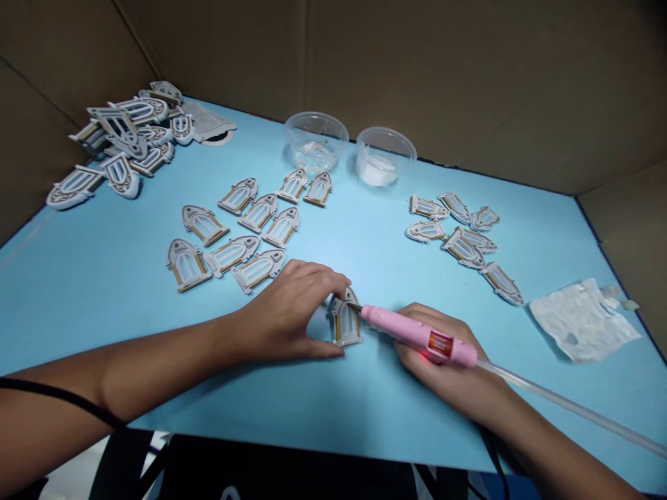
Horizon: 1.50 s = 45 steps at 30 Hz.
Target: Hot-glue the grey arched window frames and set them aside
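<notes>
- At the upper left of the frame you have a loose pile of window pieces (138, 107), pointing in mixed directions, some lying across others.
- Left of centre lies a group of nine arched pieces (258, 212), most with their tips toward the top or upper right of the frame.
- Your left hand (299, 305) sits at the centre, its forearm coming in from the lower left edge. The wrist is low, the back of the hand faces up, and the forefinger bends downward while the thumb stretches right.
- Your left thumb and forefinger are clamped on the window piece (347, 323), forefinger at its arched top, thumb at the lower left corner. It lies just below centre on the blue table (344, 410), arch toward the top of the frame, long axis almost straight up and down.
- At upper centre stand two clear bowls (386, 129) side by side.
- Your pink glue gun (417, 333) slants leftward and slightly up, its nozzle at the piece's upper part; you cannot tell whether they touch.
- Your right hand (442, 375) is closed around the gun's body, forearm reaching in from the lower right.
- Right of centre lie seven more pieces (463, 248), beside a crumpled white sheet (583, 319).
</notes>
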Each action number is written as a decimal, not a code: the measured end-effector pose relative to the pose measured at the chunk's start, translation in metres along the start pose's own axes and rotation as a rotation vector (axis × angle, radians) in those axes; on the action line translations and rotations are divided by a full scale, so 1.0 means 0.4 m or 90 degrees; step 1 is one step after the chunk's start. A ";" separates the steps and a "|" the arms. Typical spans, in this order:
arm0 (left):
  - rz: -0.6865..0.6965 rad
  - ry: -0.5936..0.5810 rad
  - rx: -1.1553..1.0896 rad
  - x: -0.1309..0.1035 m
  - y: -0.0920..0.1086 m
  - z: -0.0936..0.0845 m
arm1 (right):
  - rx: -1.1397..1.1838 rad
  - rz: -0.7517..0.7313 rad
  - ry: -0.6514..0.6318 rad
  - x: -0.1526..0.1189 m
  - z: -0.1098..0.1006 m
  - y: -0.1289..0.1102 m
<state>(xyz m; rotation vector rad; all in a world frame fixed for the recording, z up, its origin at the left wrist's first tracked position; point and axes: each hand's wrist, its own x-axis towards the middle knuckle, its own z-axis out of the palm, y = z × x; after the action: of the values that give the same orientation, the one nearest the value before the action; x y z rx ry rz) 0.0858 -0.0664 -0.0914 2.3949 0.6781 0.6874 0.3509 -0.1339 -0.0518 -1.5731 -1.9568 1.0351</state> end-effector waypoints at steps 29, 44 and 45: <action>-0.009 -0.015 0.007 -0.001 0.001 -0.006 | 0.106 0.157 -0.085 0.018 -0.039 0.021; -0.054 -0.047 0.031 0.001 -0.004 -0.004 | 0.434 0.354 0.101 0.048 -0.048 0.070; -0.064 -0.061 0.037 0.002 -0.003 -0.005 | 0.446 0.349 0.127 0.051 -0.050 0.073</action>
<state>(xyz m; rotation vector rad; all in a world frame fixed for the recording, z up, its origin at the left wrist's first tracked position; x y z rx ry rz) 0.0849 -0.0644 -0.0904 2.4105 0.7814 0.5148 0.3783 -0.1064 -0.0639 -1.7072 -0.8707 1.4864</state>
